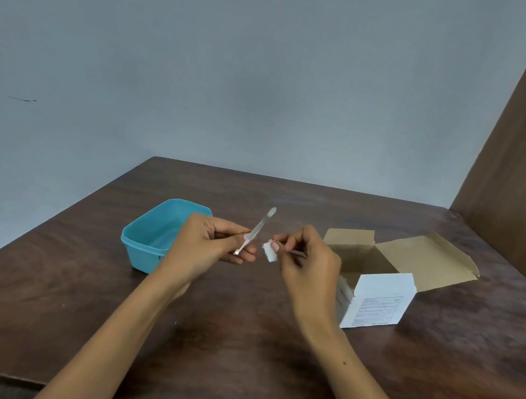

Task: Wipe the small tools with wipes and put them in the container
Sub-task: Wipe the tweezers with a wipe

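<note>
My left hand (pixel 213 246) pinches the lower end of a slim metal tool (pixel 259 228) that points up and to the right above the table. My right hand (pixel 307 258) pinches a small white wipe (pixel 270 252) just right of the tool, a short gap apart from it. Behind that hand's fingers a thin grey sliver shows; I cannot tell what it is. A turquoise plastic container (pixel 148 235) stands open to the left of my left hand, and what shows of its inside looks empty.
An opened white cardboard box (pixel 378 299) with its brown flaps spread stands at the right on the dark wooden table (pixel 237 345). A brown panel (pixel 524 165) rises at the far right; a grey wall stands behind.
</note>
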